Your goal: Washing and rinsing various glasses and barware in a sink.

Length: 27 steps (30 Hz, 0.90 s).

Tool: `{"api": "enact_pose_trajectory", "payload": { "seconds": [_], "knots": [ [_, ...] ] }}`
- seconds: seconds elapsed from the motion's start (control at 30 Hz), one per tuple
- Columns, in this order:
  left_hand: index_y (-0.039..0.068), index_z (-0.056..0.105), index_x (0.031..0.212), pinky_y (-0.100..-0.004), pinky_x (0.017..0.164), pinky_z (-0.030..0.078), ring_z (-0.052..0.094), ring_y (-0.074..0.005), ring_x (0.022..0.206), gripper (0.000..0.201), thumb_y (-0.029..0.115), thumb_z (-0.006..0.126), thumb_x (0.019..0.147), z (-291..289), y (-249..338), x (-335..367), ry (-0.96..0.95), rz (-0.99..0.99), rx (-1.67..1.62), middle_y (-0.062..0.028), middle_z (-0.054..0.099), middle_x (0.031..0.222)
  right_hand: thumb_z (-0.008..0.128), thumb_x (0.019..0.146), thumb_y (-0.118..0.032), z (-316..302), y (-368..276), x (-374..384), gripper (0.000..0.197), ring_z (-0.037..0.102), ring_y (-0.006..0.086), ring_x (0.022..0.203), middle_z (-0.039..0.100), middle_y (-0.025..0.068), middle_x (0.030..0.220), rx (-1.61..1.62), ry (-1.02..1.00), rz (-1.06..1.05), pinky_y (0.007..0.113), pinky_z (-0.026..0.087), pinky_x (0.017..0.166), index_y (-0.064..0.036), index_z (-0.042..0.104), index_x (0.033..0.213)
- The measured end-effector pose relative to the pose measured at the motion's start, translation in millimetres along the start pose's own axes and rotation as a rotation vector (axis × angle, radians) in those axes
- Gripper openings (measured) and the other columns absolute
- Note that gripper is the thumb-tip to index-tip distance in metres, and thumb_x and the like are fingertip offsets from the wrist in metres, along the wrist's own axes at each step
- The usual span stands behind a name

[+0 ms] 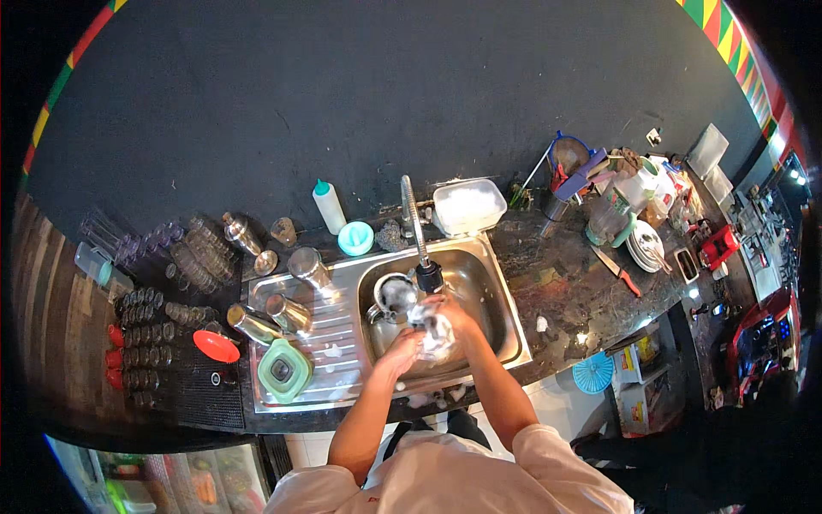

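Soapy object (440,339), pale and glossy, with white suds across it.

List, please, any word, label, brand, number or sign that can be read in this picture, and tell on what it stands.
None can be read with certainty.
White shirt: a small red mark, too small to read.
Red machine at the far right: blue lights on its front, too blurred to read.
Yellow-and-red packages at lower right: any print is too small.
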State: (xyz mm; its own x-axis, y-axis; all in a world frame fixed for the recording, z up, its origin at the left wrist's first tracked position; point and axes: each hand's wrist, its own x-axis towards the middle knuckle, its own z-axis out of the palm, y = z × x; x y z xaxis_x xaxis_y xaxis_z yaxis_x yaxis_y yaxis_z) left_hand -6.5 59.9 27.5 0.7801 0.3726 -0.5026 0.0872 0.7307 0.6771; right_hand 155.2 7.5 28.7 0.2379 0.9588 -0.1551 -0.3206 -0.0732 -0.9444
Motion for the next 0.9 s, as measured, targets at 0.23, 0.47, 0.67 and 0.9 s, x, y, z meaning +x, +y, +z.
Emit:
{"api": "enact_pose_trajectory", "payload": {
  "seconds": [0.23, 0.47, 0.67, 0.9],
  "knots": [
    [0.002, 0.055, 0.106, -0.0357, 0.072, 0.052, 0.062, -0.0222, 0.083, 0.03, 0.02, 0.034, 0.092, 12, -26, 18, 0.064, 0.07, -0.427, -0.0103, 0.063, 0.096, 0.064, 0.066, -0.022, 22, 25, -27, 0.037, 0.065, 0.0228, 0.071, 0.066, 0.0141, 0.081, -0.434, 0.495, -0.073, 0.036, 0.052, 0.067, -0.0029, 0.063, 0.098],
    [0.008, 0.051, 0.117, -0.0424, 0.077, 0.047, 0.059, -0.0222, 0.093, 0.059, 0.055, 0.028, 0.089, 49, -7, -7, 0.05, 0.115, -0.653, -0.0073, 0.061, 0.105, 0.065, 0.06, -0.009, 7, -37, -30, 0.047, 0.061, 0.0184, 0.089, 0.064, 0.0125, 0.091, -0.558, 0.088, -0.145, 0.032, 0.047, 0.081, -0.0029, 0.06, 0.106],
    [0.01, 0.049, 0.118, -0.0572, 0.075, 0.041, 0.06, -0.026, 0.09, 0.053, 0.048, 0.023, 0.092, 39, -21, 32, 0.032, 0.094, -0.49, -0.0089, 0.061, 0.106, 0.053, 0.064, 0.001, -19, -39, -25, 0.046, 0.056, 0.0169, 0.097, 0.06, 0.0108, 0.102, -0.198, 0.155, 0.042, 0.031, 0.045, 0.084, -0.002, 0.053, 0.11],
    [0.005, 0.053, 0.108, -0.0383, 0.08, 0.049, 0.06, -0.0237, 0.087, 0.028, 0.018, 0.036, 0.09, 64, -35, 65, 0.058, 0.303, -0.781, -0.0093, 0.061, 0.096, 0.05, 0.071, 0.001, 7, -7, 2, 0.046, 0.058, 0.0224, 0.088, 0.056, 0.0124, 0.1, 0.603, 0.91, -0.027, 0.031, 0.047, 0.078, -0.0009, 0.042, 0.116]
  ]
}}
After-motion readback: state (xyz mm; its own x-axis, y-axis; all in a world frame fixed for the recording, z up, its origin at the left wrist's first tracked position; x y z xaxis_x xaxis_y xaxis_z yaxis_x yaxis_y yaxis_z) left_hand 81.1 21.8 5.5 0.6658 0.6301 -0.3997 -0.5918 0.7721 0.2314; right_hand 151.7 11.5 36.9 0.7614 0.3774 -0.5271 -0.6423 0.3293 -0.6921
